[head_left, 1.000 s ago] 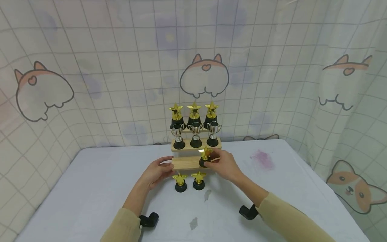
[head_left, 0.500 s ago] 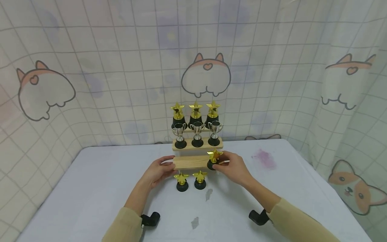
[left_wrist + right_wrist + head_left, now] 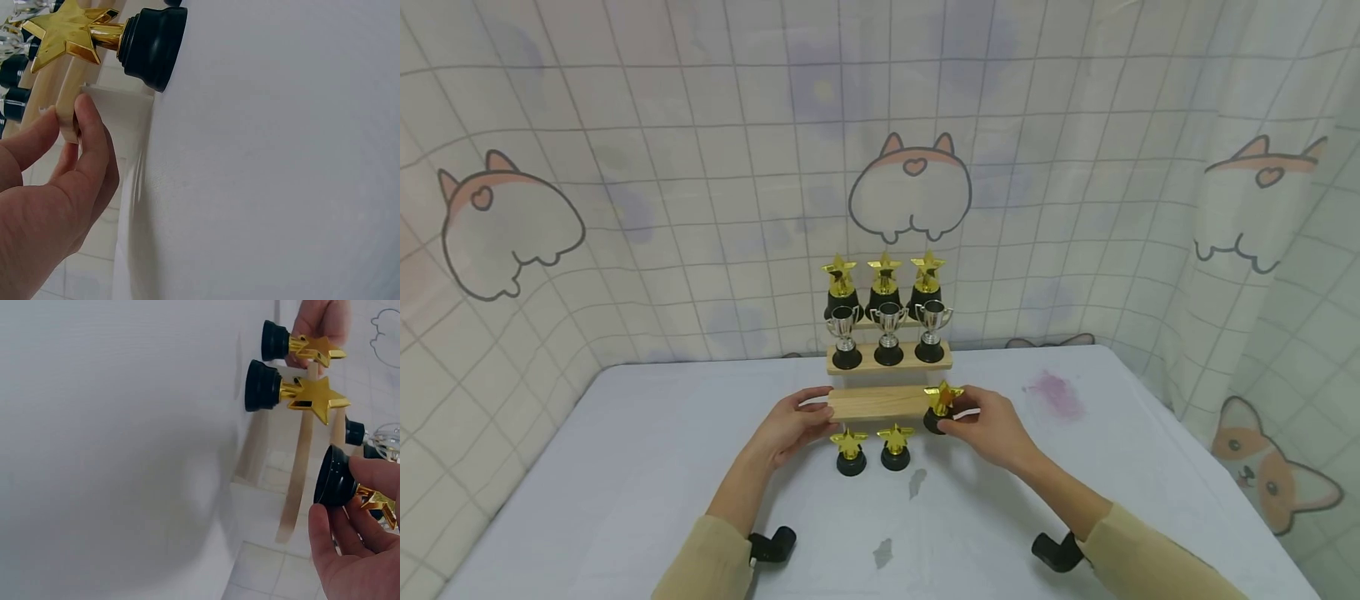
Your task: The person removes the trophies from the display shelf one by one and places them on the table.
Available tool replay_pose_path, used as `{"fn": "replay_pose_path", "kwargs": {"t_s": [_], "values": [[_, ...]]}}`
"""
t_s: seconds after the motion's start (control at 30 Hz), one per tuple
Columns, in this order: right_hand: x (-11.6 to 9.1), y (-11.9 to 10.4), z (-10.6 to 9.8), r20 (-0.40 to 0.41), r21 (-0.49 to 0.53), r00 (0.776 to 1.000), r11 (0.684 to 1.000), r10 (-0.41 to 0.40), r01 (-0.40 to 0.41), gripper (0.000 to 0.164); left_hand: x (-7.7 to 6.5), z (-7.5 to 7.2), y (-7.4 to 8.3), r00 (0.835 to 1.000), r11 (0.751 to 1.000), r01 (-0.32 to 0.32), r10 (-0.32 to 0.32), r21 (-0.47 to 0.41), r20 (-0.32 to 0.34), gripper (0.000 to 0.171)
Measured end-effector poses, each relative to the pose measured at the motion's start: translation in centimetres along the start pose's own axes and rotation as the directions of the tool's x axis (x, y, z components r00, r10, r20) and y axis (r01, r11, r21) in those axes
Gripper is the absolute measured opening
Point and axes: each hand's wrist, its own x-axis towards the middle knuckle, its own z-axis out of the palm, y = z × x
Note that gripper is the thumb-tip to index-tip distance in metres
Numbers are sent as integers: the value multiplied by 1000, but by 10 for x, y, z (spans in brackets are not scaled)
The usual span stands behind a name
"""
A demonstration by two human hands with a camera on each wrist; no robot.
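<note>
My left hand [image 3: 790, 427] pinches the left end of the lowest wooden shelf [image 3: 876, 404] between thumb and fingers. At the shelf's right end my right hand [image 3: 996, 428] grips a small gold star trophy [image 3: 336, 478] by its black base. That base is tilted and raised off the table in the right wrist view. Two matching star trophies, a left one [image 3: 851, 463] and a right one [image 3: 895, 459], stand on the table in front of the shelf. The lowest shelf's bare wood top shows between my hands.
Behind, a middle wooden shelf [image 3: 835, 363] bears three silver cup trophies [image 3: 889, 353]. Three larger gold star trophies [image 3: 885, 296] stand on the top tier. A white cloth covers the table [image 3: 625, 467], backed by a checked curtain [image 3: 700, 208].
My right hand has moved right and slightly toward me with the star trophy, from over the lowest shelf to its right end. My left hand keeps its place on the shelf.
</note>
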Motion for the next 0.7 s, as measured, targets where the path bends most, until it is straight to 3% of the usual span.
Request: {"fn": "replay_pose_path", "kwargs": {"t_s": [0.3,0.7], "values": [[-10,10,1,41,1,999,1000,23,-23,32,-1,0,-3,1000,1000,8,-8,0,-19,52],[-9,22,8,53,-14,998,999,45,-44,27,1,0,-2,1000,1000,1,-1,5,-15,51]]}}
